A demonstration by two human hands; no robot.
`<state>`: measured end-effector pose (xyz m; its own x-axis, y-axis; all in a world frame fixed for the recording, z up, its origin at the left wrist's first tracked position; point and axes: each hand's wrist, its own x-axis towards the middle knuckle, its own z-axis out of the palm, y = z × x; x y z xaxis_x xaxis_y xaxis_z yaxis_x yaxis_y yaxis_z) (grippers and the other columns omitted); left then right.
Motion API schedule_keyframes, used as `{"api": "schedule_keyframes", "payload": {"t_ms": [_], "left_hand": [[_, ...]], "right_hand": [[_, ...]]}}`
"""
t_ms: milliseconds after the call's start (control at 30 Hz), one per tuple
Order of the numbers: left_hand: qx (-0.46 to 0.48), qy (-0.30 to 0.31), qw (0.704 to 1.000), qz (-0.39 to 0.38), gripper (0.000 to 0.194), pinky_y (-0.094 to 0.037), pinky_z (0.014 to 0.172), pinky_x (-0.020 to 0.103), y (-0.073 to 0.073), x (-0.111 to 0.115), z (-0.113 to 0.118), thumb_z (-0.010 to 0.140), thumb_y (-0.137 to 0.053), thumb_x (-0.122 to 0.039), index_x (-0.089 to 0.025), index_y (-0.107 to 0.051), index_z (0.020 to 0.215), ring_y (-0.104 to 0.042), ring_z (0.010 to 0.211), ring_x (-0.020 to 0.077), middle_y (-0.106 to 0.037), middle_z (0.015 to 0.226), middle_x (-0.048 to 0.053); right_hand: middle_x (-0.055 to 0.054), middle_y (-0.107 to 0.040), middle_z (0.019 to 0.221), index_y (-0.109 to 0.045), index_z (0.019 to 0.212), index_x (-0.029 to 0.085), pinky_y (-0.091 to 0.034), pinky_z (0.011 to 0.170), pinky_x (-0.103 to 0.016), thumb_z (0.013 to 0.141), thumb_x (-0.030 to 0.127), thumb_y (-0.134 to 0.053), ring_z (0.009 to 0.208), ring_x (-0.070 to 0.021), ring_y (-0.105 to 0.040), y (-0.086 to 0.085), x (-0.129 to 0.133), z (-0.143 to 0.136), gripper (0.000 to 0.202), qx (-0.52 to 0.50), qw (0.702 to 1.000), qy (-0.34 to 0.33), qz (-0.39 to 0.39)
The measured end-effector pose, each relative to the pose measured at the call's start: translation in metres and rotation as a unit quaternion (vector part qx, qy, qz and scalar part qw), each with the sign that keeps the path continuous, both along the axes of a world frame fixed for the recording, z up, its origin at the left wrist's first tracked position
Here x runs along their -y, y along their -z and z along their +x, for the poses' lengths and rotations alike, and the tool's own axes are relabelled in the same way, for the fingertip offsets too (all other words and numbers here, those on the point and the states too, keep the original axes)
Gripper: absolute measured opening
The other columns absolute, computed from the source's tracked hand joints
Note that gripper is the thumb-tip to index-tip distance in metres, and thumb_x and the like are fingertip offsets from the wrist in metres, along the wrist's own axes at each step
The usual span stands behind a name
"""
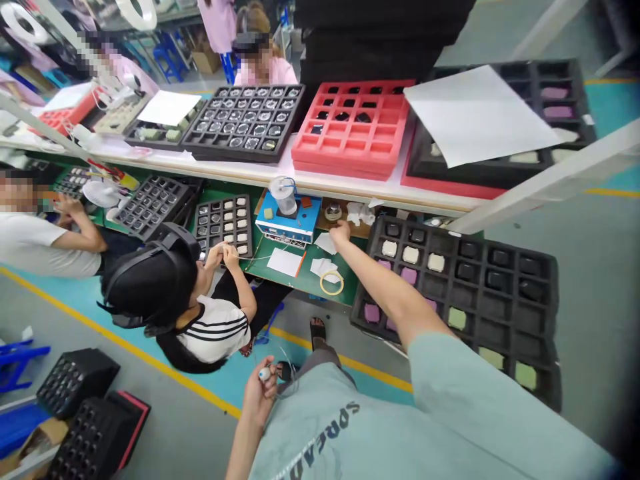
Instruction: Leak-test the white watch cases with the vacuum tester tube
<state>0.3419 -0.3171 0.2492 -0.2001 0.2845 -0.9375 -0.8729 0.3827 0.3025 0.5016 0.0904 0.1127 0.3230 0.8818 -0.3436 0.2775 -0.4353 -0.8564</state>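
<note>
My left hand (261,387) is low in front of my shirt, its fingers curled round a small white and blue piece (265,374) with a thin cable trailing from it. Across the green bench (260,267) reaches my right hand (341,233), beside a small round glass jar (333,211) and above a white paper sheet (326,243); its fingertips are too small to make out. Left of that hand stands a blue device (289,230) with a clear cylinder (283,193) on top. A yellow ring (331,283) lies near the bench edge.
Right of my arm is a black tray (500,293) with white, purple, green and black pieces. A co-worker (215,333) sits close on the left, hands raised. The shelf (240,170) behind holds a red tray (350,150) and black trays. A slanted white post (550,180) crosses the right.
</note>
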Motion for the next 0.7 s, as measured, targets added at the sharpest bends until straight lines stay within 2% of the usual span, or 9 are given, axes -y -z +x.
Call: {"api": "schedule_keyframes", "payload": {"t_ms": [100,233,433,567,700], "left_hand": [[-0.007,-0.038,0.999,-0.013,0.011,-0.016,0.033,0.012,0.000,0.002,0.003,0.097,-0.043,-0.016,-0.013,-0.052,0.093,-0.027,0.039,0.0021,-0.046,0.064,-0.003],[-0.003,-0.071,0.997,-0.042,0.013,-0.017,0.032,0.013,0.002,0.001,0.009,0.098,-0.042,-0.016,-0.014,-0.053,0.091,-0.026,0.038,0.0021,-0.043,0.064,-0.003],[0.008,-0.085,0.995,-0.046,0.015,-0.018,0.032,0.013,0.006,-0.005,0.015,0.100,-0.040,-0.015,-0.013,-0.054,0.093,-0.028,0.038,0.0016,-0.043,0.065,-0.003],[0.014,-0.079,0.996,-0.033,0.018,-0.019,0.032,0.013,0.010,-0.009,0.017,0.102,-0.039,-0.015,-0.012,-0.054,0.092,-0.029,0.038,0.0011,-0.043,0.066,-0.004],[0.014,-0.071,0.997,-0.016,0.020,-0.021,0.032,0.012,0.012,-0.012,0.017,0.104,-0.039,-0.015,-0.011,-0.054,0.092,-0.030,0.038,0.0009,-0.045,0.067,-0.003]], "right_hand": [[-0.015,-0.060,0.129,-0.058,0.134,0.014,-0.045,0.108,-0.038,0.076,0.010,-0.059,0.116,-0.0222,-0.060,0.015,-0.042,0.007,0.058,0.039,0.999,0.021,-0.015],[-0.017,-0.052,0.136,-0.055,0.138,0.014,-0.046,0.107,-0.037,0.079,0.023,-0.072,0.111,-0.0226,-0.062,0.033,-0.074,0.013,0.062,0.078,0.997,0.018,-0.017],[-0.017,-0.055,0.135,-0.062,0.133,0.012,-0.047,0.108,-0.035,0.079,0.029,-0.078,0.116,-0.0232,-0.062,0.048,-0.088,0.025,0.059,0.128,0.991,-0.022,0.008],[-0.019,-0.067,0.125,-0.067,0.127,0.009,-0.050,0.105,-0.040,0.078,0.030,-0.077,0.117,-0.0278,-0.065,0.048,-0.091,0.033,0.054,0.169,0.981,-0.092,0.019],[-0.017,-0.072,0.119,-0.070,0.127,0.012,-0.052,0.101,-0.040,0.076,0.027,-0.078,0.113,-0.0296,-0.068,0.044,-0.093,0.034,0.053,0.171,0.978,-0.121,0.025]]}}
